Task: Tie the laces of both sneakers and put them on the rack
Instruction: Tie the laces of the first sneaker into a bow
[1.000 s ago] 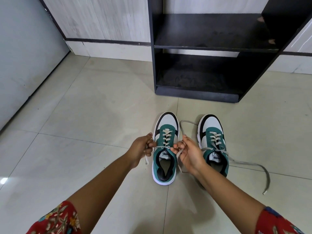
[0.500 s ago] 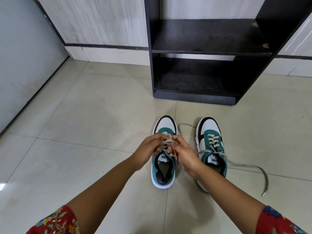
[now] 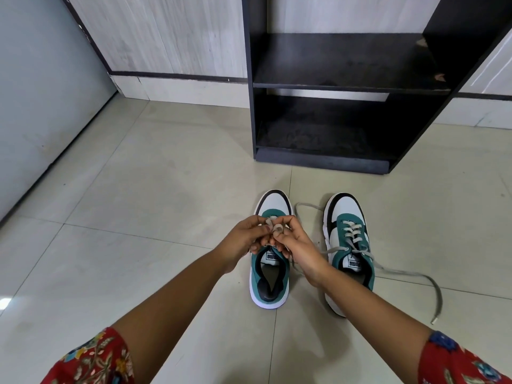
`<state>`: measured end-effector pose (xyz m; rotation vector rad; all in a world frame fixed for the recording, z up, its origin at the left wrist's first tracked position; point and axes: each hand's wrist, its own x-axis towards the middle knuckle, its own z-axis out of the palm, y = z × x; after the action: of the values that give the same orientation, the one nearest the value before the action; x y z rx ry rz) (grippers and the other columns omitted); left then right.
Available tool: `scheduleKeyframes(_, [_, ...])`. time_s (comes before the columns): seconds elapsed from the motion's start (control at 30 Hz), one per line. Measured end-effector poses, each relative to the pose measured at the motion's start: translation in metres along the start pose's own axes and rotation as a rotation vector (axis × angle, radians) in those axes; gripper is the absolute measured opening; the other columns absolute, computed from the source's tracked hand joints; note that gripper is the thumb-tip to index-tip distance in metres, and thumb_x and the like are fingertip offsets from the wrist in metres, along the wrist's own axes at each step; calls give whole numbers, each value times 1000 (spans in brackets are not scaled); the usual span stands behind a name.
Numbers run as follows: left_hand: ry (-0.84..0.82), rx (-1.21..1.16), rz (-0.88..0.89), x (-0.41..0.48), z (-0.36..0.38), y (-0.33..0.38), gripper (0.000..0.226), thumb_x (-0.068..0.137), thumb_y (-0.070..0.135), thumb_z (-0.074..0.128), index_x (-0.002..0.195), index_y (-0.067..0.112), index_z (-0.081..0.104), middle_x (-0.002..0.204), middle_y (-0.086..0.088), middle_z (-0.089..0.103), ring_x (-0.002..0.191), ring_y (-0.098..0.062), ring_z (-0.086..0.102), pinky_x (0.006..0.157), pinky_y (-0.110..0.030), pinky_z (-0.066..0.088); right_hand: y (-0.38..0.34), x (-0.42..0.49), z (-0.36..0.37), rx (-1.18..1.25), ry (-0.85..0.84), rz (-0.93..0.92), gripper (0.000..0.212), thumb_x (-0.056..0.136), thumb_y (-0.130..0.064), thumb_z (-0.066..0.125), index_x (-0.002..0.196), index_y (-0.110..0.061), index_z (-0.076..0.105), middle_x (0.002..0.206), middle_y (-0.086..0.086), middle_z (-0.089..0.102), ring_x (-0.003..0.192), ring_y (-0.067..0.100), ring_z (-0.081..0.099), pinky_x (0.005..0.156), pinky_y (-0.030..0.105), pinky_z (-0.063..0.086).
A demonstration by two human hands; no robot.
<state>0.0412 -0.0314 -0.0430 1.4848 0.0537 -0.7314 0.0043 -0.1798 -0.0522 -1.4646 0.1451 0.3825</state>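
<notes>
Left hand and right hand meet fingertip to fingertip above the lacing of the left sneaker. Both hands curled nearly closed, each pinching a grey lace; small loops of it show between the thumbs and forefingers. Exact state of the knot: cannot tell, fingers cover it.

Left sneaker sits directly under the hands, toe pointing toward the rack, heel toward the person. White toe cap with black trim, teal upper, white tongue label, dark lining, white sole. Upper eyelets hidden by the hands.

Right sneaker stands just beside it on the right, parallel, same colours. Its laces are untied: one end curves off to the right over the floor and ends in a white tip, the other loops past the toe toward the left sneaker.

Both sneakers rest on pale floor tiles, near the front edge of the black rack. Red floral sleeves at the bottom corners.
</notes>
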Motion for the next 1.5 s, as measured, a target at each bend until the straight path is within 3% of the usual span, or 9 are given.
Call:
scheduleKeyframes(0.3, [148,69,115,-2,2,-5,11,88,9,59,81,10,51,57,0,61,43,-5,47,46,-17,36,5,8,-2,88,128,76,18,98,-14,39,83,-16,48,68,7,62,49,8,50,46,18,33])
scheduleKeyframes(0.53, [267,1302,770,-7,-5,-6,14,83,12,62,91,11,51,94,-8,68,59,-28,60,50,-30,43,0,17,0,90,201,187,20,96,-13,44,78,-13,51,62,6,61,38,8,51,37,17,32])
scheduleKeyframes(0.63, [176,1427,924,-6,-7,-7,39,71,1,68,98,16,45,110,-5,68,51,-24,56,42,-25,42,-5,19,-4,187,173,287,20,94,-10,48,76,-8,56,57,5,59,34,6,50,33,16,30])
scheduleKeyframes(0.83, [113,1537,994,0,-10,-11,36,68,6,71,97,16,53,81,-3,67,51,-22,55,41,-23,37,-2,20,-5,290,160,340,17,94,-10,48,79,-7,57,52,3,59,38,8,50,36,16,31])
scheduleKeyframes(0.97, [181,1283,544,-1,-1,-3,8,91,13,49,96,10,44,81,-12,59,64,-29,55,54,-33,37,0,19,-7,386,155,332,21,99,-14,37,86,-7,52,63,10,60,45,12,54,39,18,34])
scheduleKeyframes(1.13, [134,314,-235,3,-4,20,18,87,4,52,74,12,42,61,-3,38,47,-10,30,38,-17,24,1,8,-9,444,130,314,24,99,-17,38,83,-9,54,72,6,62,62,15,62,54,20,44])
scheduleKeyframes(1.23, [104,49,-367,-3,-12,25,20,87,6,52,68,11,50,55,0,39,39,-6,27,38,-16,22,-3,-6,-9,353,196,203,23,96,-16,44,77,-10,57,83,6,59,77,14,60,67,18,49])
scheduleKeyframes(1.37, [90,-124,-401,-5,-11,19,21,88,8,52,67,12,54,59,0,47,35,-4,33,37,-14,29,-5,-19,4,-306,298,37,25,85,-33,63,65,-20,70,94,-1,57,98,7,52,92,23,38])
scheduleKeyframes(1.5, [85,-98,-361,-8,-6,15,15,89,8,53,74,13,53,66,-3,45,37,-4,40,38,-16,33,-11,-22,17,-41,224,219,26,81,-32,68,74,-7,70,76,8,68,68,7,62,69,16,52])
